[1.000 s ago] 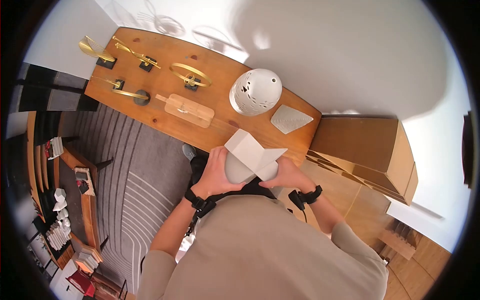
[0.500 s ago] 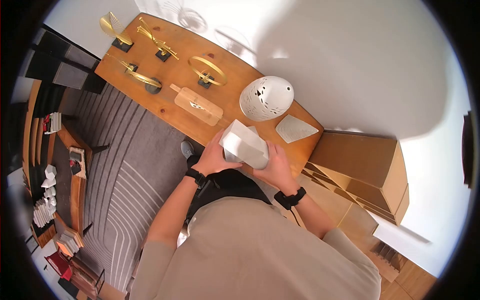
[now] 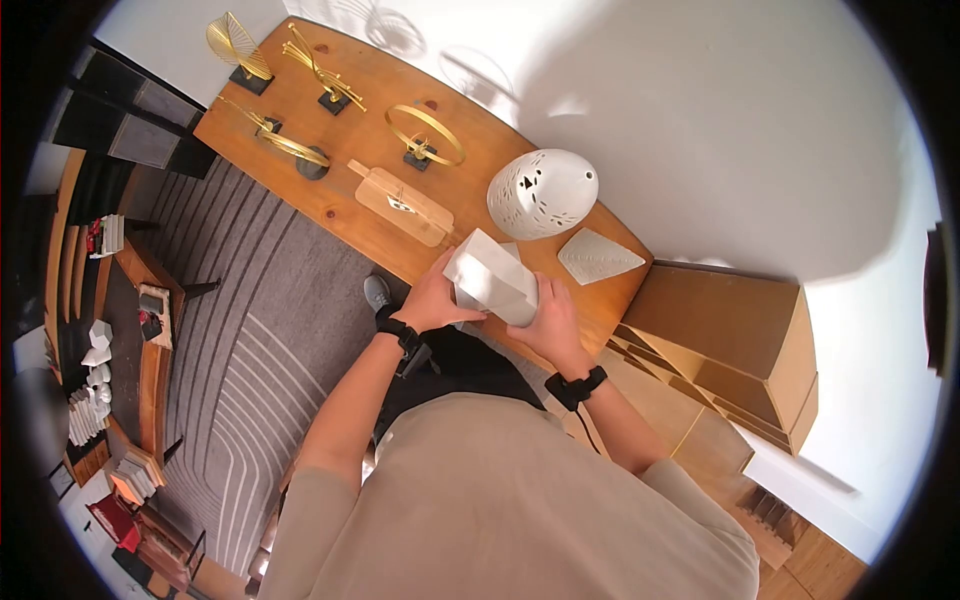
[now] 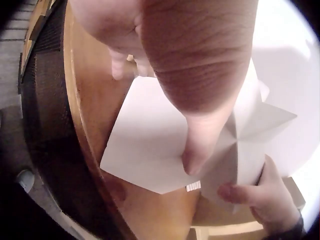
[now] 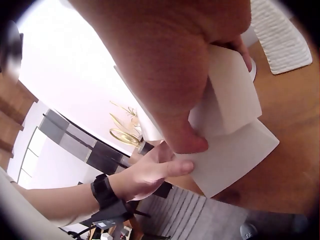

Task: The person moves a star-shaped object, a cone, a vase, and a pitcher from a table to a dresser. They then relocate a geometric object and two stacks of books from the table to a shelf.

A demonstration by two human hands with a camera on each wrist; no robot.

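Note:
A white, angular ornament (image 3: 490, 276) with flat folded faces is held between both hands over the table's front edge in the head view. My left hand (image 3: 430, 297) grips its left side, with the thumb pressed along a broad flat face in the left wrist view. On the opposite side my right hand (image 3: 553, 322) grips it, thumb toward me and fingers round the far side. Seen from the left wrist, the ornament (image 4: 142, 135) shows pointed facets meeting in a star shape near the right thumb. Part of its far side is hidden by the hands.
On the wooden table (image 3: 375, 95), a pierced white vase (image 3: 545, 195) and a ridged white plate (image 3: 600, 256) stand beyond the hands. A wooden board (image 3: 400, 205) lies left of them, with a gold ring ornament (image 3: 425, 135) behind. A brown shelf unit (image 3: 715, 320) adjoins on the right.
Both hands have turned the ornament, so a smooth bright face replaces the notched, star-like side in the head view. The hands moved slightly toward the table; the last half second shows little motion.

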